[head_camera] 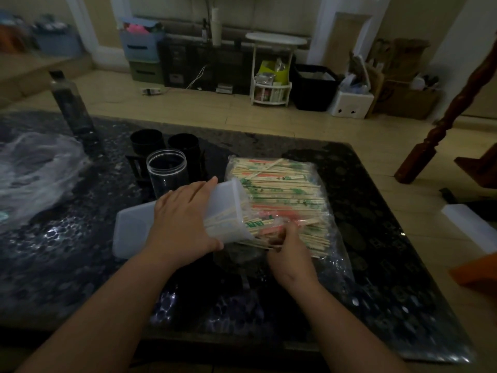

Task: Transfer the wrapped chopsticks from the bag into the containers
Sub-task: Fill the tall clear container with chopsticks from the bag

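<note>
Early: gripping tub with left fingers, pinching chopsticks with right fingers; few inside, bag at tub's 3 o'clock nearly full.

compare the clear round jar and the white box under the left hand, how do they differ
The clear round jar stands upright; the white box lies tipped on its side. The jar is cylindrical and see-through; the box is rectangular and milky. The jar looks empty; the box holds some chopsticks. Both are open-topped plastic.
</note>
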Demonstrator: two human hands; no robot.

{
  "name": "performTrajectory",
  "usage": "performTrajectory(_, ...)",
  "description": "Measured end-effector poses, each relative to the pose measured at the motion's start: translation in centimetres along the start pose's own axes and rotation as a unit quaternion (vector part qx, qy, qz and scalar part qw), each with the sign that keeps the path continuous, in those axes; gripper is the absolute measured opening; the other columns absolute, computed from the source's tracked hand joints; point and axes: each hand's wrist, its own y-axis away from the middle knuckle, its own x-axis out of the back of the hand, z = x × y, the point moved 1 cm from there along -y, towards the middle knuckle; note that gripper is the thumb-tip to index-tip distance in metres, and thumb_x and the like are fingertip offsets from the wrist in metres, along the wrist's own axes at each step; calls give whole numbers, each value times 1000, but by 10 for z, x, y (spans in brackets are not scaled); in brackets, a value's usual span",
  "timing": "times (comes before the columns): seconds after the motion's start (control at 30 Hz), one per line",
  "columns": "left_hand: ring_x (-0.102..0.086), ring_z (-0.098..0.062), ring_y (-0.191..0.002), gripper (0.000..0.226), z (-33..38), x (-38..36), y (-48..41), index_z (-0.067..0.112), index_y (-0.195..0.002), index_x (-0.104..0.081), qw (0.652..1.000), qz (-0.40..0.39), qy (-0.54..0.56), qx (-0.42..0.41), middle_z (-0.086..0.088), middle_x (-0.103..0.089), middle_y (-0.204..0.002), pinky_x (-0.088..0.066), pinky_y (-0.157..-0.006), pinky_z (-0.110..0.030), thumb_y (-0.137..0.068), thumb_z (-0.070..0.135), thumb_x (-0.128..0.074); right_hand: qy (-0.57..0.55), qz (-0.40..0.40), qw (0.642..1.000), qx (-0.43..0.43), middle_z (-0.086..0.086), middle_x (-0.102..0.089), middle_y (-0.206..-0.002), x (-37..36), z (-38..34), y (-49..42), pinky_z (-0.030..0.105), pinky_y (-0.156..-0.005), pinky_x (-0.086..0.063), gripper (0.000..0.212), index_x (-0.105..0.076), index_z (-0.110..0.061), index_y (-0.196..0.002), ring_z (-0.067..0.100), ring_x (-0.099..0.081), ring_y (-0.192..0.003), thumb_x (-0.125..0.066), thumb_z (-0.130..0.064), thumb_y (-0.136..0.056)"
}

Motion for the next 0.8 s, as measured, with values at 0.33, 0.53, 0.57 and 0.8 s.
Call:
performTrajectory(0.33,-25,-16,-139,127,-1,-1,-1,36,-154,-10,1000,0,-2,2,7,-27,-153,-16,-112,-38,-53,56,-85,256,24,957,133,-4,-58,-131,-1,17,-12,39,-94,-47,35,-62,-33,-124,28,-56,-116,-54,-31,-90)
performTrajectory(0.53,-26,-17,-138,127,-2,-1,-2,36,-153,-10,1000,4,0,2,7,-28,-153,-16,-112,-38,-52,56,-84,267,66,956,101,3,-55,-114,-3,14,-14,36,-90,-36,30,-52,-20,-107,28,-46,-111,-55,-5,-81)
performTrajectory(0.57,-26,-17,-138,127,-3,-1,-1,36,-153,-10,1000,3,2,1,7,-28,-153,-16,-112,-38,-53,56,-84,200,85,970,106,0,-54,-96,-2,10,-13,35,-76,-33,27,-51,-19,-90,27,-47,-96,-54,3,-75)
performTrajectory(0.8,-25,-15,-138,126,-4,-1,-2,36,-153,-9,1000,3,4,-1,8,-28,-152,-17,-112,-38,-53,56,-84,-219,182,958,-25,-13,-61,-73,-7,-1,-9,16,-60,-41,31,-53,-23,-69,4,-56,-69,-66,2,-82)
